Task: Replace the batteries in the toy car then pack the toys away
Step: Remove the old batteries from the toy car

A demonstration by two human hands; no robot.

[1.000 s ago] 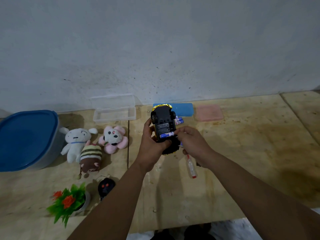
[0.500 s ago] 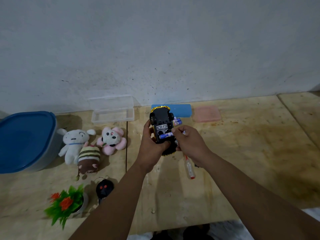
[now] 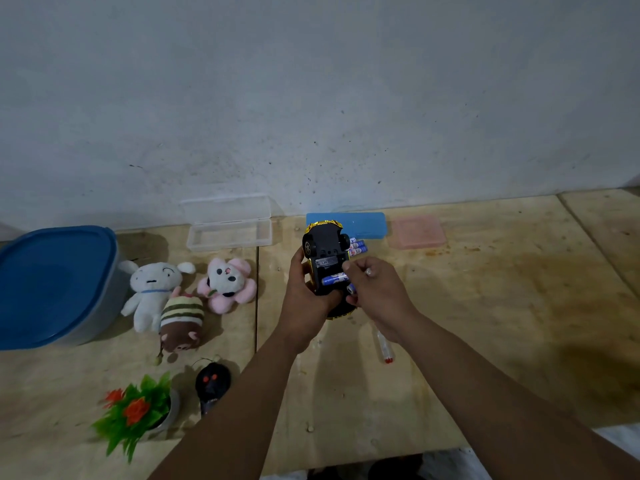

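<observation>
Nearest the camera, a potted plastic plant (image 3: 138, 410) and a small black remote (image 3: 211, 382) are sitting on the wooden surface (image 3: 485, 323), and a clear tube with a red tip (image 3: 383, 344) is lying just under the right wrist.

Above these, the left hand (image 3: 304, 296) is cradling the toy car (image 3: 327, 265) upside down, its fingers wrapping the body from the left side. The right hand (image 3: 375, 289) is pinching at a blue battery (image 3: 334, 279) lying across the open compartment, fingertips closing on its right end. Another battery end is peeking out beneath the right fingers.

The car is looking light and rigid, hard plastic with a glossy gold shell, so it is probably best held by the sides between the wheels, as it is now. The battery is small, smooth and apt to roll or slip, so pressing it in by its end against the spring seems the sound approach.

Left of the hands, three soft plush toys (image 3: 180, 296) are lying together; these will squash easily and can be taken anywhere. Further left a blue-lidded tub (image 3: 52, 282) is standing.

Farthest back, spare batteries (image 3: 358, 247) are resting beside the car, near a blue case (image 3: 363, 225), a pink box (image 3: 417, 233) and an open clear case (image 3: 228, 225).
</observation>
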